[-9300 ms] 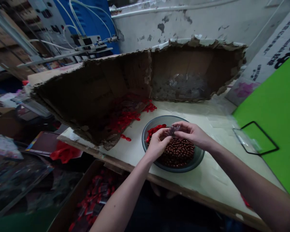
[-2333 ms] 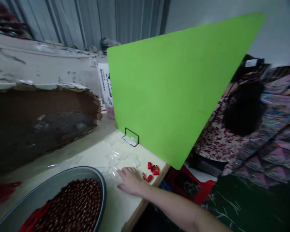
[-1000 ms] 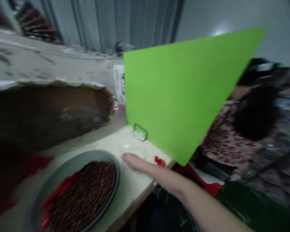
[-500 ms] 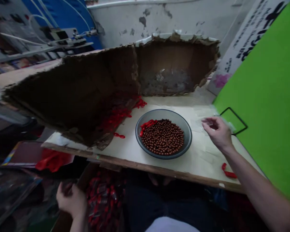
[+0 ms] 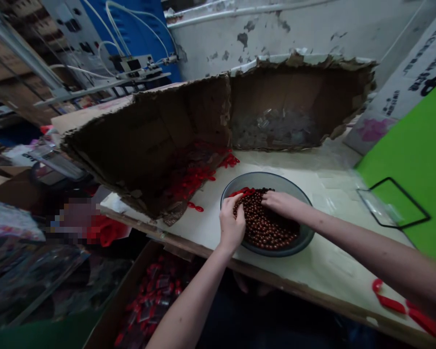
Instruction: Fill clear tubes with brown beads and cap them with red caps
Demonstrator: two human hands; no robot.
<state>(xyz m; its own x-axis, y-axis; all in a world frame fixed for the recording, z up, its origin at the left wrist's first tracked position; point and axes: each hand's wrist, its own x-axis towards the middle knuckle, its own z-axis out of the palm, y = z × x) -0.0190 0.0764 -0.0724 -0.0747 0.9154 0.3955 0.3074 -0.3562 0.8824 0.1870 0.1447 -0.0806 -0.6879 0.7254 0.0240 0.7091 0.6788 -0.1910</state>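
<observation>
A grey bowl (image 5: 301,238) heaped with small brown beads (image 5: 269,231) sits on the pale table, with a few red strips at its far-left rim. My left hand (image 5: 231,224) is at the bowl's left rim, fingers curled into the beads. My right hand (image 5: 281,202) lies palm-down over the far side of the beads, fingers bent together; what it holds, if anything, is hidden.
A torn cardboard box (image 5: 189,121) lies open behind the bowl, red pieces (image 5: 194,177) spilling from it. A green board (image 5: 417,169) with a black wire stand (image 5: 399,203) is at right. Red clips (image 5: 396,305) lie near the front edge. A carton of red packets (image 5: 148,300) sits under the table.
My left hand rose from below the table to the bowl's rim. My right hand moved left from the clear bags by the green board into the beads.
</observation>
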